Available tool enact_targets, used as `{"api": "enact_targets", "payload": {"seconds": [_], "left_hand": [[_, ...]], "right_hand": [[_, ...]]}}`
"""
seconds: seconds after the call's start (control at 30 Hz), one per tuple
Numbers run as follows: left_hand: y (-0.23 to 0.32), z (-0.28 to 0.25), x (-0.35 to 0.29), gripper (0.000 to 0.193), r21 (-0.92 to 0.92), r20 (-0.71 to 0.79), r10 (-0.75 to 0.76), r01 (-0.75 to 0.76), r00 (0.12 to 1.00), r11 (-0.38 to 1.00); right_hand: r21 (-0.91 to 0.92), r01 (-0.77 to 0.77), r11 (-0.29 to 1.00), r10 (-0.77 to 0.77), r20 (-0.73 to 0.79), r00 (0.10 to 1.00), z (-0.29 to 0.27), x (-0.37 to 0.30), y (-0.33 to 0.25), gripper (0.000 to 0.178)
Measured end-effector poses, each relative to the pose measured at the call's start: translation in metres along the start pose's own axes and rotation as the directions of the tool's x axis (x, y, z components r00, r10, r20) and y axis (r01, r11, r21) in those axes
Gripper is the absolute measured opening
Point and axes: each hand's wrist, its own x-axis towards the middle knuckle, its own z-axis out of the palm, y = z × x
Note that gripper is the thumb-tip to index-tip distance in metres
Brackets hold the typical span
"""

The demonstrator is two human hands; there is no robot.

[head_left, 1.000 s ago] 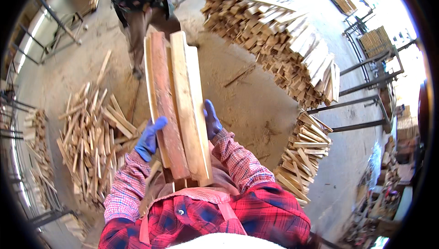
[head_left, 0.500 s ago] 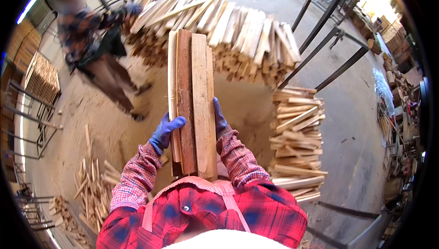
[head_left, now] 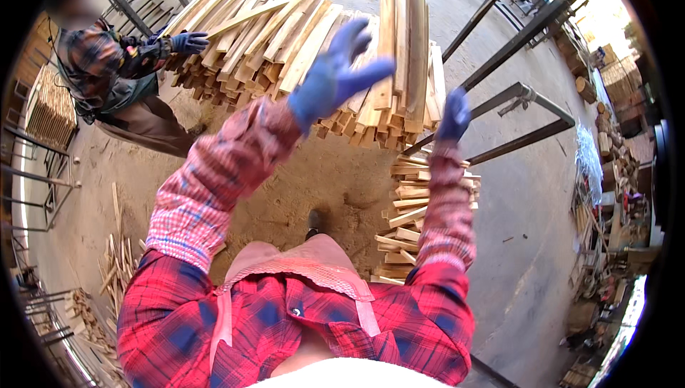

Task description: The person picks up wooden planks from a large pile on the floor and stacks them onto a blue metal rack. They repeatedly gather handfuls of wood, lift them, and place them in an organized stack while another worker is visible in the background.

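Observation:
Several long wooden boards (head_left: pixel 403 53) stand out at the right end of the far wood stack (head_left: pixel 285 38), lying on top of it side by side. My left hand (head_left: pixel 335 78), in a blue-purple glove, is raised to the left of those boards. Its fingers are spread and nothing is in them. To the right of the boards is my right hand (head_left: pixel 454 113), gloved the same way and slightly blurred. It is seen nearly edge-on, holds nothing and is apart from the wood.
Another wood stack (head_left: pixel 403 224) runs toward me on the right. A black metal frame (head_left: pixel 528 95) stands beyond my right hand. At the far left a co-worker (head_left: pixel 107 74) in gloves reaches toward the far stack. Loose sticks (head_left: pixel 118 267) lie at the lower left.
The boards that both my hands held in front of my chest now lie on the far stack's right end. My hands have let go and are farther forward. The co-worker's hand has come away from the stack.

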Motion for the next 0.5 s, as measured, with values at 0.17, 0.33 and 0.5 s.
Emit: {"api": "enact_targets", "payload": {"seconds": [0.17,0.33,0.5], "left_hand": [[-0.077,-0.051,-0.172,0.076,0.547,0.093,-0.381,0.273,0.920,0.791],[-0.114,-0.131,-0.454,0.062,0.100,-0.368,-0.923,0.991,0.116,0.084],[-0.106,-0.118,-0.732,0.020,-0.784,-0.381,-0.794,0.620,-0.474,0.006]], "right_hand": [[-0.055,-0.570,0.820,0.564,0.249,0.787,-0.069,-0.224,0.136,0.017],[-0.368,-0.873,0.321,0.932,0.287,0.222,0.058,-0.373,0.108,0.025],[-0.502,-0.731,0.463,0.735,0.678,-0.001,0.173,-0.397,0.080,0.030]]}}
